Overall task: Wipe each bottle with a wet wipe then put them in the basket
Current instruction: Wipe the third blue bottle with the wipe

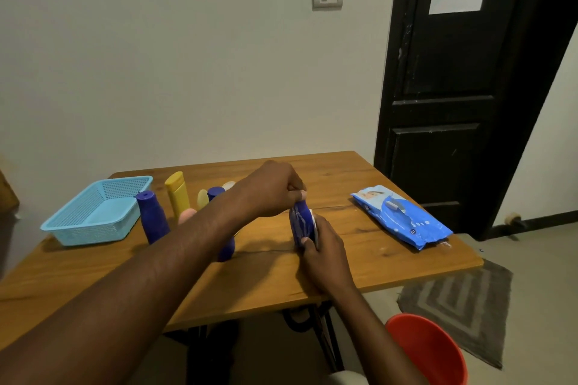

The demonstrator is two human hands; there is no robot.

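A blue bottle (301,222) stands at the middle of the wooden table (375,262). My left hand (272,189) grips its top from above. My right hand (322,247) presses a white wet wipe (315,226) against the bottle's right side. More bottles stand to the left: a blue one (152,217), a yellow one (178,194), and a blue one (225,248) partly hidden behind my left forearm. A light-blue basket (93,212) sits empty at the table's left end.
A blue pack of wet wipes (403,217) lies at the table's right side. Small pale bottles (202,198) stand behind my left arm. An orange bucket (428,350) and a grey mat (459,303) are on the floor to the right, below a dark door (453,87).
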